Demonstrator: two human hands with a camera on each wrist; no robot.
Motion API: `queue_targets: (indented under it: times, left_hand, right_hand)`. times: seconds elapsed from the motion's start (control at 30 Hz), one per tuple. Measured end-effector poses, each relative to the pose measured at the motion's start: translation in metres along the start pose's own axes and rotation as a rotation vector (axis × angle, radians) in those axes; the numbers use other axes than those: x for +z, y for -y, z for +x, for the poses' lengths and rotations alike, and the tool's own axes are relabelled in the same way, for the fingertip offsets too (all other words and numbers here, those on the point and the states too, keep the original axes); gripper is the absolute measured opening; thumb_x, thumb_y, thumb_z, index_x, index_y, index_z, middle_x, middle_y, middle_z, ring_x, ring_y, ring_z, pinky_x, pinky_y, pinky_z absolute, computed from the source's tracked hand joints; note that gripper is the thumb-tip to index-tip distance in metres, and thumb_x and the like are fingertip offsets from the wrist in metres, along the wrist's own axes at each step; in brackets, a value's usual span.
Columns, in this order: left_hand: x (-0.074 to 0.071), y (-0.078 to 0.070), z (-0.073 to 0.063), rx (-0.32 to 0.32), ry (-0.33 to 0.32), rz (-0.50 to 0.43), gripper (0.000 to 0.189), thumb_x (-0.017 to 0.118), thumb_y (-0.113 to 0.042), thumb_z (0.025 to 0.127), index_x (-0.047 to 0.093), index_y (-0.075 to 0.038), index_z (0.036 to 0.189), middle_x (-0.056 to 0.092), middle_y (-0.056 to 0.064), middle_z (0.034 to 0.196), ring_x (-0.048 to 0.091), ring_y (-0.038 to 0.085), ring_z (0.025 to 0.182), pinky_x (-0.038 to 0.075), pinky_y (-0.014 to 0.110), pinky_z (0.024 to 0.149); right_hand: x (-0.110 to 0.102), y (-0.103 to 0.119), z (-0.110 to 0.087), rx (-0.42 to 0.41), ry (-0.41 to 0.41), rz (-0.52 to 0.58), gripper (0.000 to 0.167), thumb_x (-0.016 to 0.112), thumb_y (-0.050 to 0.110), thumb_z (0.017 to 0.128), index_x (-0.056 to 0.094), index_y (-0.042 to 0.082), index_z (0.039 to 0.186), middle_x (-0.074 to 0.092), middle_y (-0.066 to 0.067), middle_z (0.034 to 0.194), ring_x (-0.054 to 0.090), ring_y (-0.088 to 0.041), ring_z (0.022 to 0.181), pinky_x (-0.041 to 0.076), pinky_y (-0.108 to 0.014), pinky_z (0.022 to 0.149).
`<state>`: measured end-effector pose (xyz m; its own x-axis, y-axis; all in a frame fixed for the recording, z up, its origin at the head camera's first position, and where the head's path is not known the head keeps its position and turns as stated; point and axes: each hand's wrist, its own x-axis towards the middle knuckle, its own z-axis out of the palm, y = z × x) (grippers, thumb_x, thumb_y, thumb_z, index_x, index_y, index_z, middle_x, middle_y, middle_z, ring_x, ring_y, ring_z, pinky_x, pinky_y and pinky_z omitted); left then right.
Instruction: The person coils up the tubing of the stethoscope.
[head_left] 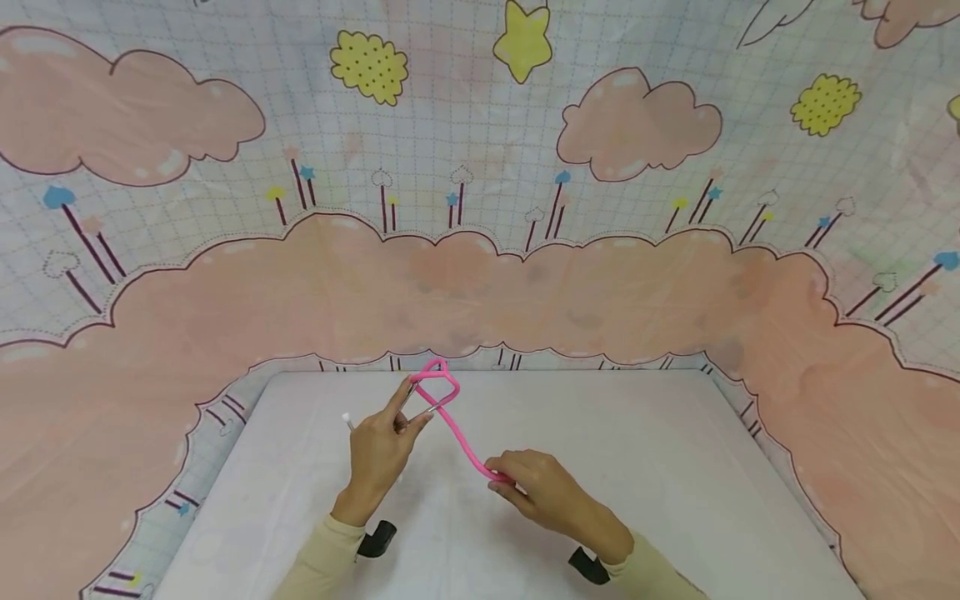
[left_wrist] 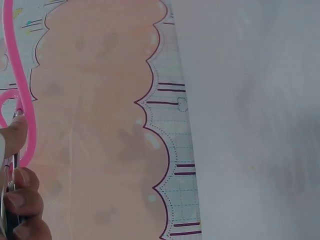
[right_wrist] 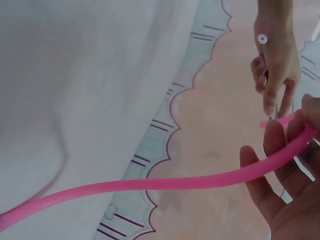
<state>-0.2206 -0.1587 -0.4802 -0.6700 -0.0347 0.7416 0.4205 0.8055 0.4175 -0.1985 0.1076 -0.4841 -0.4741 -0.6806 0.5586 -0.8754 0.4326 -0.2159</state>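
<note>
In the head view, my left hand [head_left: 378, 450] grips a slim metal tool [head_left: 432, 408] with two thin prongs reaching forward and a white knob [head_left: 347, 418] at the back. A bright pink flexible cord [head_left: 461, 437] bends into loops around the prong tips, close to the index finger and thumb. From the loops it slants down to my right hand [head_left: 551, 493], which pinches it between thumb and fingers. Curled fingers [left_wrist: 25, 200] wrap the tool in the left wrist view. The right wrist view shows the cord [right_wrist: 185, 181] running across the right fingers and off to the left.
Both hands are above a white-covered table [head_left: 675, 467]. A patterned cloth [head_left: 600, 292] with clouds and stars surrounds it at the back and sides. Black wrist straps [head_left: 377, 539] show at both sleeves.
</note>
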Motion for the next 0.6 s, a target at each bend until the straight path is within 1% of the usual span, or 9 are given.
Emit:
queue_targets:
  times: [0.1,0.2,0.3,0.37,0.43,0.53,0.6]
  left_hand:
    - [0.001,0.001,-0.002,-0.013,0.023,0.027,0.068,0.086,-0.028,0.074,0.061,-0.011,0.135,0.052,-0.006,0.054,0.032,0.001,0.048,0.027,0.020,0.047]
    - [0.002,0.002,-0.004,-0.010,0.042,0.040,0.067,0.085,-0.030,0.075,0.061,-0.012,0.135,0.051,-0.007,0.054,0.032,0.001,0.049,0.026,0.019,0.047]
    - [0.003,0.001,-0.006,0.000,0.059,0.043,0.067,0.084,-0.030,0.076,0.060,-0.013,0.136,0.049,-0.008,0.054,0.030,0.001,0.049,0.025,0.019,0.047]
    - [0.004,0.000,-0.007,0.003,0.070,0.049,0.067,0.084,-0.030,0.076,0.060,-0.013,0.136,0.049,-0.009,0.054,0.030,0.001,0.049,0.024,0.018,0.046]
    - [0.005,0.000,-0.009,0.001,0.081,0.057,0.067,0.084,-0.030,0.075,0.060,-0.014,0.136,0.048,-0.009,0.054,0.029,0.001,0.049,0.024,0.018,0.046]
    - [0.006,-0.002,-0.010,-0.008,0.100,0.057,0.067,0.084,-0.030,0.076,0.060,-0.014,0.136,0.047,-0.010,0.054,0.029,0.001,0.049,0.024,0.018,0.047]
    - [0.007,-0.004,-0.011,-0.014,0.118,0.049,0.066,0.083,-0.031,0.077,0.060,-0.014,0.136,0.045,-0.011,0.054,0.029,0.001,0.049,0.024,0.018,0.047]
  right_hand:
    - [-0.002,0.001,-0.002,0.018,0.004,0.027,0.019,0.068,0.020,0.093,0.066,0.011,0.109,0.061,0.008,0.078,0.048,0.000,0.066,0.042,-0.006,0.063]
    - [-0.005,0.000,-0.003,0.021,-0.022,0.041,0.018,0.066,0.022,0.094,0.068,0.010,0.109,0.060,0.007,0.077,0.046,0.001,0.065,0.040,-0.005,0.061]
    - [-0.007,0.000,-0.002,-0.010,-0.047,0.024,0.017,0.067,0.021,0.094,0.069,0.010,0.107,0.059,0.007,0.076,0.047,0.000,0.063,0.038,-0.004,0.060]
    - [-0.009,0.000,-0.001,-0.039,-0.059,0.002,0.017,0.070,0.019,0.091,0.070,0.011,0.106,0.059,0.008,0.076,0.047,0.000,0.063,0.038,-0.004,0.060]
    - [-0.011,0.001,0.001,-0.065,-0.062,-0.025,0.017,0.072,0.018,0.090,0.071,0.012,0.106,0.058,0.009,0.076,0.047,0.000,0.062,0.037,-0.003,0.060]
    - [-0.014,0.002,0.002,-0.098,-0.058,-0.041,0.017,0.070,0.020,0.092,0.072,0.013,0.107,0.058,0.009,0.076,0.046,0.001,0.063,0.037,-0.003,0.061]
    - [-0.017,0.003,0.003,-0.106,-0.051,-0.046,0.018,0.071,0.018,0.090,0.072,0.013,0.107,0.058,0.009,0.076,0.046,0.002,0.064,0.037,-0.003,0.062]
